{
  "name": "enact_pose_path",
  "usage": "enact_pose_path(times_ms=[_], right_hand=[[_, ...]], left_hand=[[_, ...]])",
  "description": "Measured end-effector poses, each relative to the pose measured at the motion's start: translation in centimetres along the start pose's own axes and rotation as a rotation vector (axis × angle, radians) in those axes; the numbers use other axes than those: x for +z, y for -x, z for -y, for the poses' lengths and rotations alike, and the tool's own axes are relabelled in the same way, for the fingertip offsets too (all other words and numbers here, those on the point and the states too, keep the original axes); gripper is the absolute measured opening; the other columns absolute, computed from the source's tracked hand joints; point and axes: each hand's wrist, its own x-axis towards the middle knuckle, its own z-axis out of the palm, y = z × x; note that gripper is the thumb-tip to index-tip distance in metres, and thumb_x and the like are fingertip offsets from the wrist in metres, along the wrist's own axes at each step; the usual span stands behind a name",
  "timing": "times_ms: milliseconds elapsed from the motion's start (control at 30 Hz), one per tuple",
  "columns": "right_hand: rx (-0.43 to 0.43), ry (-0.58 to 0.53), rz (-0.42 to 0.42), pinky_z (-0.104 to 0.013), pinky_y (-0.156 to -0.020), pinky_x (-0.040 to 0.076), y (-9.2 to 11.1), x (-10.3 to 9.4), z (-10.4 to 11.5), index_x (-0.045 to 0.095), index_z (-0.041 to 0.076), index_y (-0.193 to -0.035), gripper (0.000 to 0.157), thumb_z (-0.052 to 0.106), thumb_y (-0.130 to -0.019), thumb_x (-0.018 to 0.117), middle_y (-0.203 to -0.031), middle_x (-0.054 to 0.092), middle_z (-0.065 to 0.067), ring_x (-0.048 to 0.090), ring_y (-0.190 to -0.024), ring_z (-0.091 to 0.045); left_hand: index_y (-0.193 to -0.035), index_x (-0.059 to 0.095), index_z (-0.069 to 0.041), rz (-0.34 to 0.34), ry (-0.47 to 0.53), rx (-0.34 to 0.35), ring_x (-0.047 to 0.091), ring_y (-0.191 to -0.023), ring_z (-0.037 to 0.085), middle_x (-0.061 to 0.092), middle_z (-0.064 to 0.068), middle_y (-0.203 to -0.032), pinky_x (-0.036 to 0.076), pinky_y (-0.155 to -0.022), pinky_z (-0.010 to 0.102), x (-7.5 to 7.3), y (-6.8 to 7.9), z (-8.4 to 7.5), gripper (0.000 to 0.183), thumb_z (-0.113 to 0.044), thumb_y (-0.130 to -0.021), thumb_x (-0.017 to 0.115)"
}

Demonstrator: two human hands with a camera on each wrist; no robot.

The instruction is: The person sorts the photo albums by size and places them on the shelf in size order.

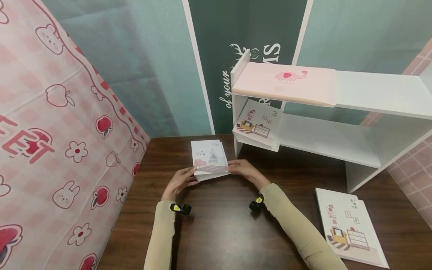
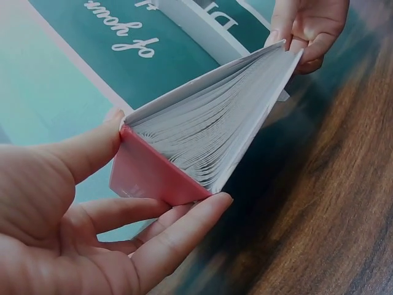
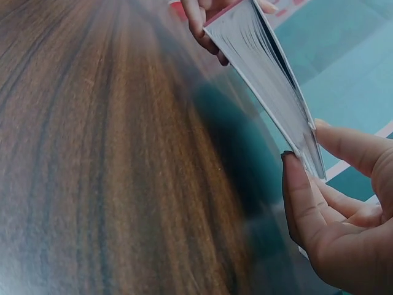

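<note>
Spreading beneath the left hand (image 1: 179,182) and right hand (image 1: 248,171), a dark brown wood-grain desk (image 1: 216,232) carries a white two-tier shelf (image 1: 327,137) beyond the right hand. To that hand's right lies a furniture-printed white book (image 1: 351,225). Between both hands is a red-spined white hardcover book (image 1: 210,154); the left hand grasps its spine side, the right hand pinches the opposite edge.

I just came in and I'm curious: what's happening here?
Someone is holding a white book over the table. The left hand grips its pink spine, and the right hand pinches the opposite edge. Another book lies on the lower board of the white shelf. A third book rests on the table.
</note>
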Motion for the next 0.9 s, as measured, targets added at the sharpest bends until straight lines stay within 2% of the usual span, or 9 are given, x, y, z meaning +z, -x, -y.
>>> enact_pose_path(times_ms=[300,500,700,900], right_hand=[[-0.001,0.006,-0.016,-0.028,-0.081,0.052,0.3,0.2,0.8,0.051,-0.009,-0.125,0.050,0.009,-0.082,0.068,-0.111,0.064,-0.021,0.063,-0.087,-0.012],[-0.006,0.000,-0.017,-0.028,-0.080,0.052,0.7,0.4,1.2,0.052,-0.008,-0.125,0.049,0.007,-0.081,0.069,-0.108,0.065,-0.020,0.062,-0.085,-0.012],[-0.033,0.018,-0.013,-0.029,-0.080,0.053,1.2,0.4,1.8,0.053,-0.008,-0.123,0.047,0.008,-0.082,0.069,-0.105,0.066,-0.017,0.062,-0.085,-0.013],[-0.033,0.031,-0.014,-0.038,-0.086,0.051,2.1,0.5,2.8,0.053,-0.006,-0.124,0.048,0.010,-0.082,0.069,-0.105,0.066,-0.017,0.061,-0.084,-0.013]], left_hand=[[-0.133,0.039,0.012,-0.033,0.004,0.020,0.063,-0.093,0.021,0.053,0.021,-0.117,0.054,-0.081,0.037,-0.1,0.6,-0.6,0.055,-0.022,-0.093,0.057],[-0.134,0.038,0.011,-0.034,0.015,0.012,0.063,-0.094,0.022,0.051,0.024,-0.120,0.054,-0.081,0.037,-0.2,0.9,-0.5,0.055,-0.022,-0.094,0.056],[-0.134,0.038,0.011,-0.045,0.018,0.026,0.063,-0.093,0.021,0.054,0.022,-0.115,0.055,-0.078,0.034,-0.2,1.1,-0.4,0.055,-0.022,-0.094,0.056],[-0.135,0.035,0.011,-0.038,0.033,0.039,0.064,-0.090,0.018,0.055,0.019,-0.112,0.054,-0.079,0.034,0.0,1.5,-0.7,0.057,-0.021,-0.094,0.056]])
